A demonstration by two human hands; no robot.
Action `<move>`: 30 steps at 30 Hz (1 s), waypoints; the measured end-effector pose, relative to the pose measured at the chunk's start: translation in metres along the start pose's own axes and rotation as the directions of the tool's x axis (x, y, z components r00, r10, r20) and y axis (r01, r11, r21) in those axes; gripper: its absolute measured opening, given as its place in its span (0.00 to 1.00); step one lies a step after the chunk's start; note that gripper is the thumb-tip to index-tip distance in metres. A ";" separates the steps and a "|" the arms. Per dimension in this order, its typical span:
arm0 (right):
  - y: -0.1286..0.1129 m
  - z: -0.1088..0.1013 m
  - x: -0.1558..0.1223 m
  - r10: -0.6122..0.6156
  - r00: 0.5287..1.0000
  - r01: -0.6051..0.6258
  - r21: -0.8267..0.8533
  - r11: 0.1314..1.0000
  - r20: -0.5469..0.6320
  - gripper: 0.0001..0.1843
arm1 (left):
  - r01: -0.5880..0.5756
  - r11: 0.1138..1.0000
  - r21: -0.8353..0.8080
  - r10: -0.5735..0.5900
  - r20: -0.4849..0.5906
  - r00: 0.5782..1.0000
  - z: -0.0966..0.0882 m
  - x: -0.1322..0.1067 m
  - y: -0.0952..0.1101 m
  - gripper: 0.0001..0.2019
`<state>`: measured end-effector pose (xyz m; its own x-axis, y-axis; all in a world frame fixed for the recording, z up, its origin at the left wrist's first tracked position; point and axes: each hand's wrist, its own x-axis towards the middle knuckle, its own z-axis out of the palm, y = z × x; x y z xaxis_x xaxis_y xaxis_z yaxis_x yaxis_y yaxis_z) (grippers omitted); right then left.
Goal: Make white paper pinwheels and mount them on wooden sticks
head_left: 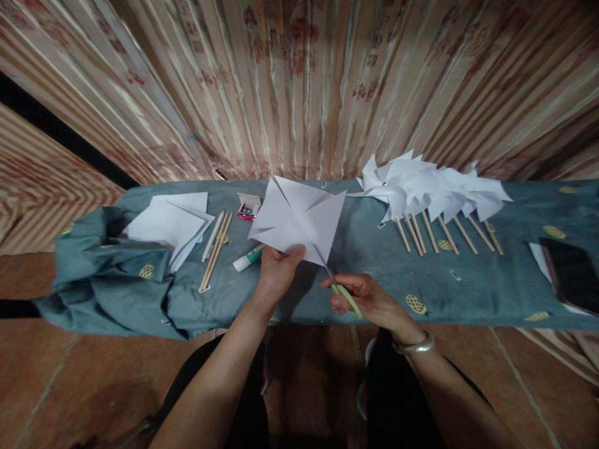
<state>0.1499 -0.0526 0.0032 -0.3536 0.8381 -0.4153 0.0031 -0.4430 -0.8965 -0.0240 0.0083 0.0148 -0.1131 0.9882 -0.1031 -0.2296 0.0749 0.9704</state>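
Holding paper, scissors; curtain print illegible

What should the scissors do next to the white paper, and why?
Probably snip a little further toward the middle: the scissors, in the right hand, sit just inside the creased paper square at its lower corner, while the left hand pinches its bottom edge.

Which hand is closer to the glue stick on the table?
Left. The left hand, gripping the paper, is just beside the glue stick; the right hand, holding scissors, is farther off.
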 end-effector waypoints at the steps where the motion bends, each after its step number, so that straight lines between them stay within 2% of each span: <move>1: 0.000 0.000 0.000 -0.002 1.000 0.002 0.001 1.000 -0.003 0.27 | -0.006 1.000 0.001 0.006 -0.001 1.000 0.000 0.000 0.000 0.10; 10: -0.006 0.001 0.000 0.026 1.000 -0.026 -0.029 0.999 -0.014 0.29 | -0.003 1.000 -0.008 0.003 -0.013 1.000 -0.002 0.001 -0.001 0.09; 19: -0.002 0.002 0.000 -0.017 0.999 0.016 -0.025 1.000 -0.039 0.24 | 0.031 0.998 -0.047 -0.030 0.025 0.999 0.002 -0.006 0.000 0.15; 30: 0.000 0.001 0.000 -0.035 0.999 0.034 -0.026 0.999 -0.030 0.25 | 0.039 0.999 -0.019 -0.039 0.011 0.999 0.002 -0.007 0.000 0.13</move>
<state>0.1489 -0.0524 0.0036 -0.3252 0.8621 -0.3885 0.0159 -0.4058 -0.9138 -0.0217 0.0018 0.0158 -0.0930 0.9860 -0.1385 -0.2523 0.1112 0.9612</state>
